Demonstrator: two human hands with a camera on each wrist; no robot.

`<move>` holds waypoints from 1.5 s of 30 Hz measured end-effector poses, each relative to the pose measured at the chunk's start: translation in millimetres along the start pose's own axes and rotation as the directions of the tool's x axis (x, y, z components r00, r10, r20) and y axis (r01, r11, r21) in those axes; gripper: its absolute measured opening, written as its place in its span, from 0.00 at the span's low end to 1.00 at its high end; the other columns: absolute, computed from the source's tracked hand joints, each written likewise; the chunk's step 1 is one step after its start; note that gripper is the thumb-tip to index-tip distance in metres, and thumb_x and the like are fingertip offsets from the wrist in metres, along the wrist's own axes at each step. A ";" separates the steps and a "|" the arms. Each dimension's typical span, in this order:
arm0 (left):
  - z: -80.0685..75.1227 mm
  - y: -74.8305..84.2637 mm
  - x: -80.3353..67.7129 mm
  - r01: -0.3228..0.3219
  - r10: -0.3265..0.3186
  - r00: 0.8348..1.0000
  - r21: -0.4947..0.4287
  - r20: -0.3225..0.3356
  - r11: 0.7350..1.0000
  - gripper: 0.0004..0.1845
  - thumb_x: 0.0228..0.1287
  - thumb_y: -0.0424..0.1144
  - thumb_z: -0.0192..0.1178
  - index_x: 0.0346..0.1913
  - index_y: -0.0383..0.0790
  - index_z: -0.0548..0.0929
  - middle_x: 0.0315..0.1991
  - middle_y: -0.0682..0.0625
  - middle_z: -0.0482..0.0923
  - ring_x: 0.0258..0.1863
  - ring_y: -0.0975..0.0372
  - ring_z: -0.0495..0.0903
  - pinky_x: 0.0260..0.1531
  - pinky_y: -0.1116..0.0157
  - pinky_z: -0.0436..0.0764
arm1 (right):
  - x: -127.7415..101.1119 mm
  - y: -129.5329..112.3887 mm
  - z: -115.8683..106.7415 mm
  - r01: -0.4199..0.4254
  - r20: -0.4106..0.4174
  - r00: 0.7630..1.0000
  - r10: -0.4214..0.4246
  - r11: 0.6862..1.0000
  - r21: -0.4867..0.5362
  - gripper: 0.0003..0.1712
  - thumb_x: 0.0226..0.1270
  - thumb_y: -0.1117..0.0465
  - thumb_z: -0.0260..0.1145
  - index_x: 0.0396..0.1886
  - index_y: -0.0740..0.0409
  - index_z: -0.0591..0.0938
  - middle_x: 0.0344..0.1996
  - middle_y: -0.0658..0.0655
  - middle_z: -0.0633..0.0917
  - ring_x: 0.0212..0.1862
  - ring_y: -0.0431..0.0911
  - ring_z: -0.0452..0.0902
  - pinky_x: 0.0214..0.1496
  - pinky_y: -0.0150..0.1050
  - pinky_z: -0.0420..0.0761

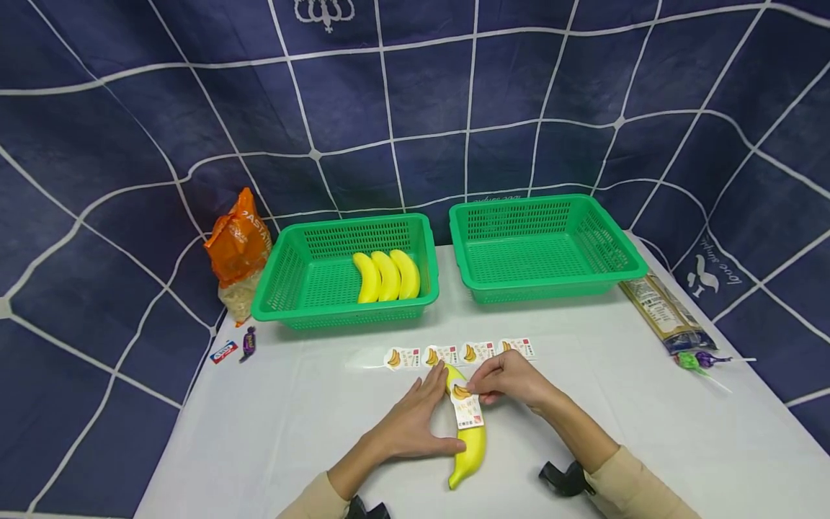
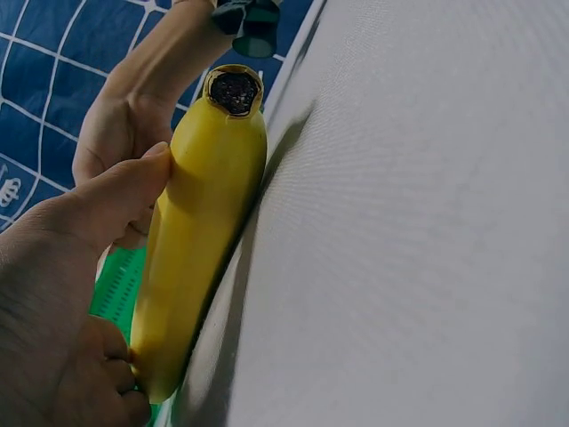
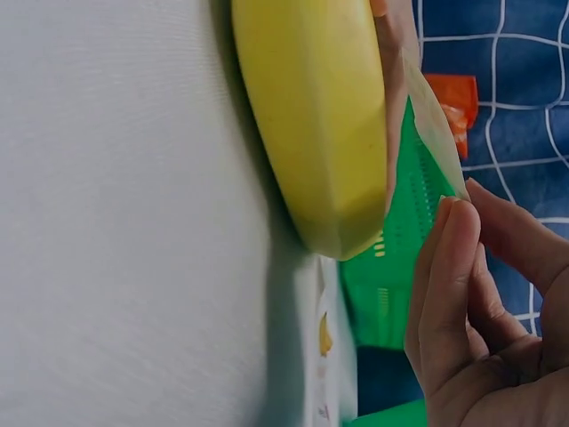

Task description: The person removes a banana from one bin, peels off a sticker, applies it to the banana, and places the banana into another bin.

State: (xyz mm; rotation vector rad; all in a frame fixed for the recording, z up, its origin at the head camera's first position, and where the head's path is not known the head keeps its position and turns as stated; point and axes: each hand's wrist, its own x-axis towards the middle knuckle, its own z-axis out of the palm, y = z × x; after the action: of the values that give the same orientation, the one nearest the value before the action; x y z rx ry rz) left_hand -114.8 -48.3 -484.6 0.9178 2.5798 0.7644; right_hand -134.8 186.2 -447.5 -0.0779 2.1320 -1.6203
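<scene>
A yellow banana (image 1: 472,450) lies on the white table with its tip toward me. My left hand (image 1: 415,422) holds it from the left, thumb on the near part and fingers by the far end; the left wrist view shows the thumb (image 2: 133,187) against its side. Between thumb and fingertips, my right hand (image 1: 509,378) pinches the far end of a white sticker label (image 1: 467,412) printed with bananas. In the right wrist view the label (image 3: 434,124) stands partly away from the banana's surface. How much of it touches the peel I cannot tell.
Several more labels (image 1: 478,352) lie in a row beyond the banana. The left green basket (image 1: 350,314) holds three bananas (image 1: 387,277); another green basket (image 1: 545,288) stands right. An orange bag (image 1: 240,241) and wrapped candies (image 1: 248,343) are left, a packet (image 1: 668,313) and lollipops (image 1: 697,362) right.
</scene>
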 end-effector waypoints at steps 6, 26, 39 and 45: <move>-1.0 0.5 -0.5 0.012 -0.012 1.000 -0.003 0.006 1.000 0.64 0.49 0.75 0.59 0.78 0.41 0.43 0.80 0.50 0.34 0.79 0.61 0.40 0.77 0.50 0.50 | 2.2 3.4 0.9 -0.006 0.004 1.000 0.006 1.000 0.016 0.12 0.55 0.61 0.74 0.32 0.69 0.86 0.23 0.53 0.87 0.23 0.38 0.81 0.30 0.33 0.85; -0.4 0.4 -0.6 -0.002 0.002 1.000 0.004 0.004 1.000 0.64 0.49 0.76 0.59 0.78 0.41 0.43 0.80 0.50 0.34 0.79 0.60 0.41 0.76 0.50 0.51 | 6.7 5.7 4.9 -0.037 -0.001 0.999 0.037 0.999 0.004 0.12 0.55 0.62 0.73 0.32 0.69 0.86 0.23 0.53 0.87 0.22 0.38 0.80 0.29 0.34 0.85; -1.3 1.3 -0.5 0.009 -0.009 1.000 0.002 0.015 1.000 0.64 0.49 0.76 0.58 0.78 0.42 0.43 0.80 0.50 0.34 0.79 0.60 0.42 0.76 0.50 0.51 | 7.9 10.3 9.9 -0.057 -0.064 0.996 0.054 0.997 -0.053 0.11 0.53 0.62 0.75 0.27 0.67 0.85 0.19 0.52 0.85 0.20 0.38 0.78 0.25 0.33 0.83; -0.2 1.9 1.5 0.036 -0.036 0.999 -0.022 -0.008 0.999 0.55 0.59 0.74 0.50 0.78 0.42 0.46 0.80 0.50 0.38 0.79 0.60 0.43 0.76 0.49 0.51 | 7.6 10.8 11.0 -0.080 -0.102 0.992 0.072 0.994 -0.078 0.11 0.50 0.61 0.77 0.28 0.65 0.84 0.20 0.53 0.85 0.19 0.38 0.78 0.26 0.33 0.83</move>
State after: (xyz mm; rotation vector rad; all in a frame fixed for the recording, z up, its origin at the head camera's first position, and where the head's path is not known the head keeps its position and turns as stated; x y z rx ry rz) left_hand -115.1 -46.2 -483.5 0.8612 2.5823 0.7866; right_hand -134.9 177.2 -462.2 0.0587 2.2478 -1.5219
